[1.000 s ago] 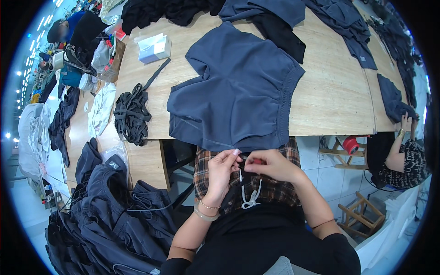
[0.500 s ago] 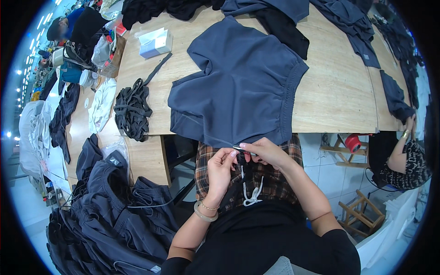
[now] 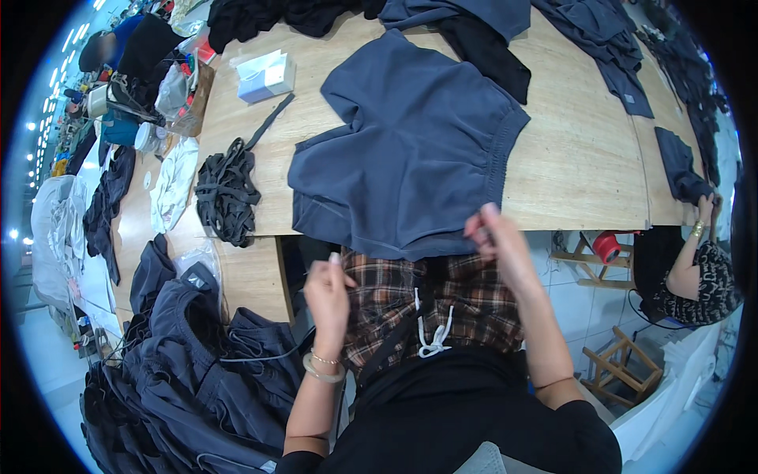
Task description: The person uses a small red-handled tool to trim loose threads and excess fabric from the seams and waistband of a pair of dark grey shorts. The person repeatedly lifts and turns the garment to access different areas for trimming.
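Note:
A pair of dark grey-blue shorts (image 3: 403, 150) lies spread on the wooden table, its gathered elastic waistband (image 3: 499, 154) toward the right and its lower edge hanging over the table's front edge. My left hand (image 3: 326, 292) is raised off the cloth, left of my lap, with loosely bent fingers apart and nothing seen in them. Near the lower right corner of the shorts is my right hand (image 3: 501, 245), its fingers curled and blurred by motion. Something small and reddish shows at those fingertips; I cannot make out what it is.
Left of the shorts lie a heap of dark strips (image 3: 227, 193) and a tissue box (image 3: 267, 77). Dark garments (image 3: 197, 355) are piled at my lower left. More cloth lies along the far edge. At right are a wooden stool (image 3: 622, 367) and another person's arm (image 3: 685, 261).
My hands have parted from the lower edge of the shorts, where they were together with a small metal tool. The left moved left; the right moved right and up. The shorts stayed about in place.

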Action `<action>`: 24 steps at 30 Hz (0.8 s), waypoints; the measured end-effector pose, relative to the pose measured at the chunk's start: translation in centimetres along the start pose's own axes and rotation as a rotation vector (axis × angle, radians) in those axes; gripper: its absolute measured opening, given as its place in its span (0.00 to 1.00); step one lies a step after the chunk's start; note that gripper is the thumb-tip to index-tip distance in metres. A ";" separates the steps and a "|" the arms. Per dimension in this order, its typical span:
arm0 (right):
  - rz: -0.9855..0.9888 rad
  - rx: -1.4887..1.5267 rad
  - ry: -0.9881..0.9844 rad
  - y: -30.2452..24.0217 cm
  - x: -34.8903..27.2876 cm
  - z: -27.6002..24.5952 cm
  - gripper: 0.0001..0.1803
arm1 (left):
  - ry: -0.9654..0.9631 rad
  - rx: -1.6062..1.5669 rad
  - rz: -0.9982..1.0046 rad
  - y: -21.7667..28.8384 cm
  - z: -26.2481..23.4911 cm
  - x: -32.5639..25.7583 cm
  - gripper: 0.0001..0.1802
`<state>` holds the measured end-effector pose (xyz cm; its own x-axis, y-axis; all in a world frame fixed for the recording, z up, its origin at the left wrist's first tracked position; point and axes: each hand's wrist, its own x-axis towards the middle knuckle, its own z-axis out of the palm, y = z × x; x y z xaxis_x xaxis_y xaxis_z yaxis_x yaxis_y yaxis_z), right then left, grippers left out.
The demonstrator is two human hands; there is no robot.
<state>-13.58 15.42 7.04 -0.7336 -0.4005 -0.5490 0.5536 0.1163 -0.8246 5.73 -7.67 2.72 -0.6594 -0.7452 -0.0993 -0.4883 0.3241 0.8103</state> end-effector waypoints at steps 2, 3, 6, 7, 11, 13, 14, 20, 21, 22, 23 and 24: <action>-0.380 -0.315 0.323 0.6 1.6 -2.9 0.22 | 0.162 0.079 0.196 -0.5 -2.0 2.7 0.14; -0.409 -0.433 0.440 0.7 2.1 -3.9 0.23 | 0.188 0.104 0.188 0.5 -2.5 4.1 0.11; -0.418 -0.626 0.569 1.5 3.1 -5.1 0.23 | 0.199 0.051 0.313 1.9 -1.5 8.7 0.09; -0.444 -0.669 0.539 2.0 3.4 -4.6 0.22 | 0.185 0.125 0.349 1.6 -1.1 10.0 0.10; -0.435 -0.625 0.364 3.2 4.6 -5.3 0.17 | 0.053 0.266 0.244 -0.5 0.4 12.9 0.16; -0.529 -0.524 0.423 2.6 5.2 -7.3 0.15 | -0.003 0.238 0.212 -1.2 0.0 13.0 0.16; -0.539 -0.480 0.475 1.7 5.5 -8.9 0.14 | -0.076 0.131 0.084 -1.6 -0.4 12.5 0.15; -0.424 -0.465 0.531 1.3 8.1 -16.5 0.13 | -0.338 -1.015 -0.383 0.9 -1.2 6.6 0.08; -0.417 -0.474 0.509 0.9 8.4 -15.8 0.12 | -0.406 -1.068 -0.342 1.2 -1.8 6.1 0.11; -0.521 -0.579 0.604 0.8 8.4 -15.2 0.11 | -0.429 -1.108 -0.369 1.6 -2.0 5.5 0.13; -0.627 -0.682 0.702 0.7 7.8 -14.8 0.11 | -0.454 -1.149 -0.397 2.2 -1.9 4.7 0.14; -0.734 -0.771 0.796 0.4 7.2 -13.5 0.10 | -0.474 -1.180 -0.418 3.0 -2.0 4.1 0.16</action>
<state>-23.92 24.83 0.93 -0.9396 0.0156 0.3419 -0.2369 0.6915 -0.6825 2.70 -10.92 5.87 -0.8329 -0.3139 -0.4557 -0.0769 -0.7499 0.6570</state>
